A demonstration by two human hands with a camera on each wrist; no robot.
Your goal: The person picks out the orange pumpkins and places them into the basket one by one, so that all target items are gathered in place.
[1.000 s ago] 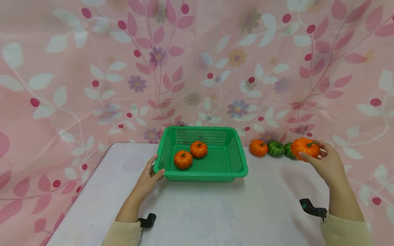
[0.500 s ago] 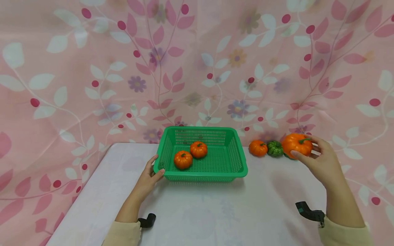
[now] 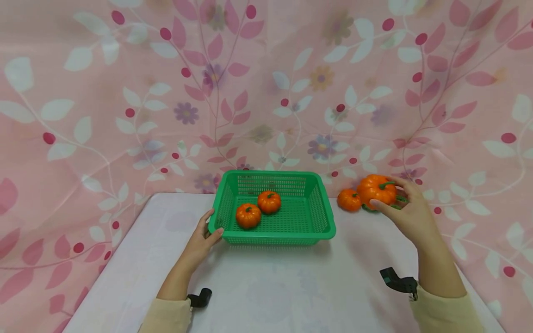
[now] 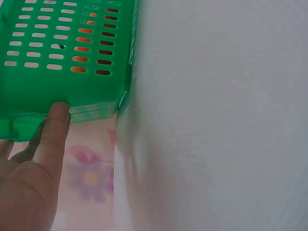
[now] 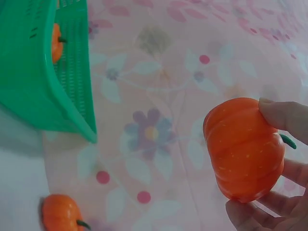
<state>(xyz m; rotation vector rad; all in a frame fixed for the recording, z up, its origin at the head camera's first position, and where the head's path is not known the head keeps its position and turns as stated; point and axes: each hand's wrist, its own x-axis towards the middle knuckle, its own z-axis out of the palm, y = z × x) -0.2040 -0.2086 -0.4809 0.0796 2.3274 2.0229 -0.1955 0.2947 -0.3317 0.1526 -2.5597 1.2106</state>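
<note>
My right hand (image 3: 410, 215) holds an orange pumpkin (image 3: 376, 189) with a green stem between thumb and fingers, raised above the table at the right. In the right wrist view the held pumpkin (image 5: 245, 149) shows its ribbed side. My left hand (image 3: 200, 245) grips the near left corner of a green plastic basket (image 3: 275, 235), thumb on the rim and fingers along the side. Inside the basket lie two smaller orange pumpkins, one nearer (image 3: 248, 216) and one farther back (image 3: 269, 202).
Right of the basket a small orange pumpkin (image 3: 349, 200) stands at the table's back edge. Beside it, green pumpkins (image 3: 368, 207) are mostly hidden behind the held one. A white cloth covers the table (image 3: 266, 286); a pink floral curtain (image 3: 266, 92) hangs behind.
My right hand has moved left with the orange pumpkin, from the far right to in front of the green pumpkins. The left hand and the basket have stayed in place.
</note>
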